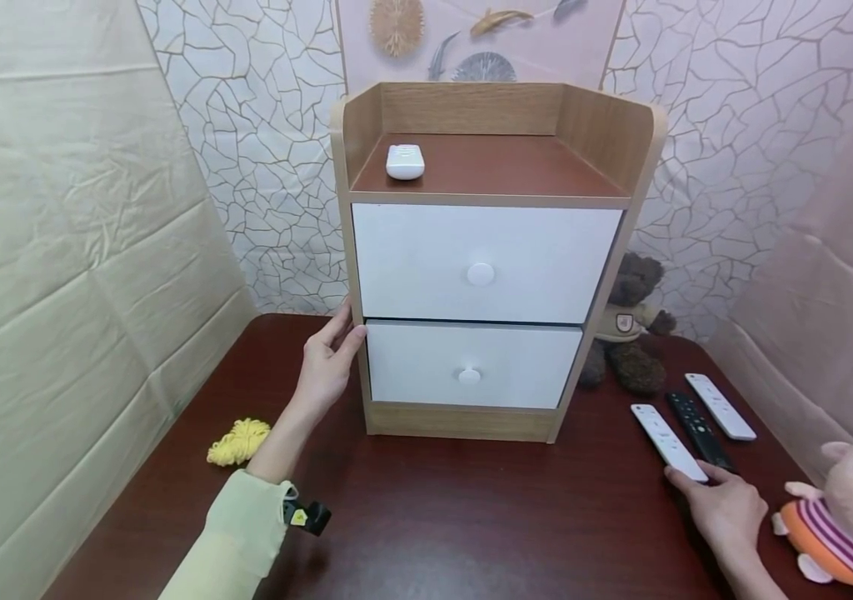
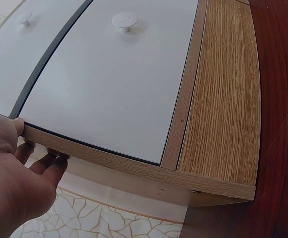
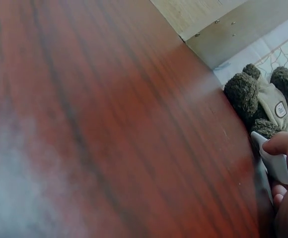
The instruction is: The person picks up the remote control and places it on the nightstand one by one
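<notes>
White remote [image 1: 668, 442] pinched by right hand [image 1: 726, 506] fingers, left hand [image 1: 327, 367] fingers straight against cabinet [image 1: 486, 275] side

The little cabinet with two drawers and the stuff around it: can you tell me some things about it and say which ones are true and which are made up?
1. Both drawers are pulled wide open. False: the top drawer and the bottom drawer are shut.
2. The left hand touches the cabinet at its side edge. True.
3. A white remote lies on top of the cabinet. True.
4. The right hand holds the teddy bear. False: it touches a white remote on the table; the bear sits beside the cabinet.
5. The yellow yarn lies on the table. True.
</notes>
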A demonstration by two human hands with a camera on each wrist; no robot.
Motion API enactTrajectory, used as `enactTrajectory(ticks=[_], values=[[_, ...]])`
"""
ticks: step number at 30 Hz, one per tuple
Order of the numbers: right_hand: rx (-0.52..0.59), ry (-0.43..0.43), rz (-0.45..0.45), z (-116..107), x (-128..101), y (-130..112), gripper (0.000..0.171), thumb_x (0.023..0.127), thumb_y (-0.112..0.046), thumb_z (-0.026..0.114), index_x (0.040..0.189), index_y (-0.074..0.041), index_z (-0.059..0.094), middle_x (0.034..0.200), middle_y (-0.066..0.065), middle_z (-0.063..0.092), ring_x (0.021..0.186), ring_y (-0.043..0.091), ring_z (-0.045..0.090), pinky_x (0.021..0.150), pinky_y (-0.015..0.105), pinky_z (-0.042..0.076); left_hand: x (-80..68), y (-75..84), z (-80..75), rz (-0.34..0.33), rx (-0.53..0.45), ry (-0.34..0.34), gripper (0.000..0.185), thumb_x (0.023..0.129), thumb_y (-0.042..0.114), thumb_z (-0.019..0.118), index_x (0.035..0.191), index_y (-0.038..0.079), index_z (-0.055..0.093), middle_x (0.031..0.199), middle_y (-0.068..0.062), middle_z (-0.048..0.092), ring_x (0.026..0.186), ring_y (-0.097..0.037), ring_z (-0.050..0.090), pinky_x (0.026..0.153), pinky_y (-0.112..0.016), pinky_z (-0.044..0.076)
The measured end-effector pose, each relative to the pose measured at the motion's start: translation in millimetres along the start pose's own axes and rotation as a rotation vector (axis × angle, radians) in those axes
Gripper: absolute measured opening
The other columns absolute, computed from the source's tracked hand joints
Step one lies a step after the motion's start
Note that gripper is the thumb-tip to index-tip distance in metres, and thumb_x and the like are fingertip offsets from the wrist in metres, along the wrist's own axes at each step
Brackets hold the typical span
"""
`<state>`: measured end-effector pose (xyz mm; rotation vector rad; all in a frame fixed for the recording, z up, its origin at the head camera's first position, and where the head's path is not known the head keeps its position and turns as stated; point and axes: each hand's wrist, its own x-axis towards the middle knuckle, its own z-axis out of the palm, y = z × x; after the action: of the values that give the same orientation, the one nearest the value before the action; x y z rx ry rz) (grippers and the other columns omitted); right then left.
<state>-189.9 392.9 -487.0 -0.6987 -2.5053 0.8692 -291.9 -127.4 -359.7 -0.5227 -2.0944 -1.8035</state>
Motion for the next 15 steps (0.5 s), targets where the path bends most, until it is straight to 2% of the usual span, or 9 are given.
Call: enactTrajectory(ticks=[7, 15], values=[[0.049, 0.048, 0.041, -1, -3, -2, 0.063, 0.086, -0.032, 0.08, 0.127, 0.012, 0.063, 0.126, 0.041, 0.055, 0.113, 0.061, 0.047, 0.098, 0.062, 0.031, 0.5, -1.2, -0.2, 0.002, 0.01, 0.001, 0.059, 0.108, 0.019, 0.057, 0.159, 0.003, 0.032, 0.164, -0.006, 0.031, 0.146, -0.023, 0.037, 0.113, -0.036, 0.04], [0.116, 0.114, 0.058, -10, -5, -18, 0.062, 0.085, -0.032, 0.082, 0.129, 0.009, 0.065, 0.129, 0.042, 0.054, 0.113, 0.062, 0.043, 0.093, 0.062, 0.031, -0.1, -1.1, -0.9, 0.0, 0.012, -0.003, 0.059, 0.108, 0.019, 0.056, 0.16, 0.004, 0.032, 0.164, -0.007, 0.032, 0.145, -0.024, 0.039, 0.113, -0.037, 0.041]])
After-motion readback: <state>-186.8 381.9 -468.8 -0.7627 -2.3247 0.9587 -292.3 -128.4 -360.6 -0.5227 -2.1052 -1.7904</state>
